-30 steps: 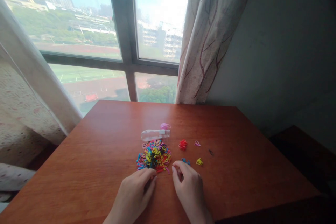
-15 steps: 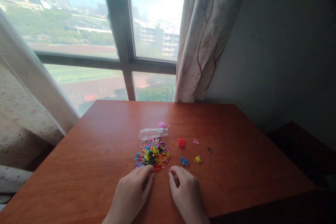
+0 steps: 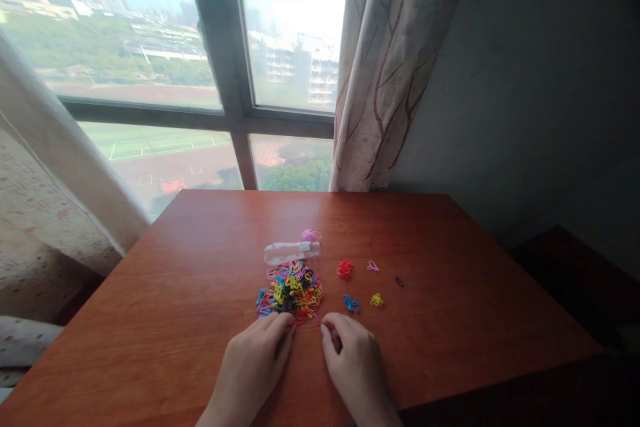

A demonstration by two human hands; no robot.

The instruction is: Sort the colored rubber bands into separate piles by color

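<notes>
A heap of small rubber bands in many colours (image 3: 291,290) lies on the reddish wooden table (image 3: 450,307). My left hand (image 3: 253,367) rests at the heap's near edge, fingers curled together with their tips touching the bands. My right hand (image 3: 353,363) sits beside it, thumb and forefinger pinched at the heap's near right corner; what is in the pinch is too small to name. To the right lie small sorted groups: red bands (image 3: 345,269), blue bands (image 3: 351,303), yellow bands (image 3: 377,299), a pink band (image 3: 373,265) and a dark band (image 3: 399,281).
A small clear bottle (image 3: 291,252) lies on its side behind the heap, with a pink cap (image 3: 310,235) beside it. Behind the table are a window (image 3: 150,47), a patterned curtain (image 3: 390,67) and a pale curtain (image 3: 50,167) at the left. A dark wall stands at the right.
My right hand has drawn back and left from the blue bands, which now show fully, to the heap's corner. The left hand has hardly moved. The view has shifted slightly.
</notes>
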